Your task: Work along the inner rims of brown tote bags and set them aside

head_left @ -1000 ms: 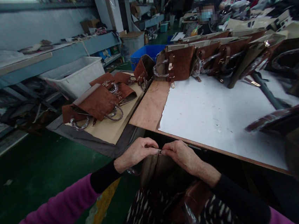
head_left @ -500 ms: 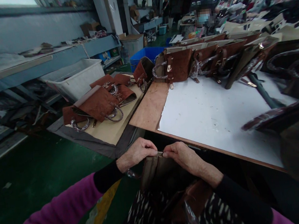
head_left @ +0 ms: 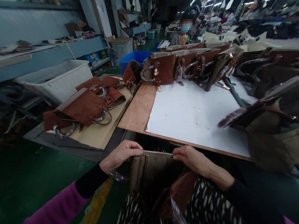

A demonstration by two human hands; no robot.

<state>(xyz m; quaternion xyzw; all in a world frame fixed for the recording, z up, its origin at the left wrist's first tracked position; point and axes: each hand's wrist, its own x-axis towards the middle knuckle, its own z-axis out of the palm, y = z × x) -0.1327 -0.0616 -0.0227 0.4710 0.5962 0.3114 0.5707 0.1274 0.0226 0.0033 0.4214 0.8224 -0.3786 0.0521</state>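
Observation:
A brown handbag (head_left: 157,167) with an olive-grey lining rests on my lap, its mouth facing up. My left hand (head_left: 122,154) pinches the bag's top edge at its left end. At the right end of that same edge, my right hand (head_left: 192,160) is closed on the rim between thumb and fingers. The edge runs straight between the two hands. A plastic-wrapped handle (head_left: 178,216) lies over my patterned clothing, and another wrapped piece hangs below my left wrist. The inside of the bag is dark.
White paper (head_left: 189,111) covers a wooden board ahead, with a row of brown handbags (head_left: 165,70) along its back. More bags (head_left: 84,106) lie on a lower surface at left. Beyond stand a white bin (head_left: 61,78) and a blue crate (head_left: 136,58). A masked person sits farther back.
My hands have moved apart along the bag's top edge, from nearly touching to opposite ends. The camera view has turned slightly to the right.

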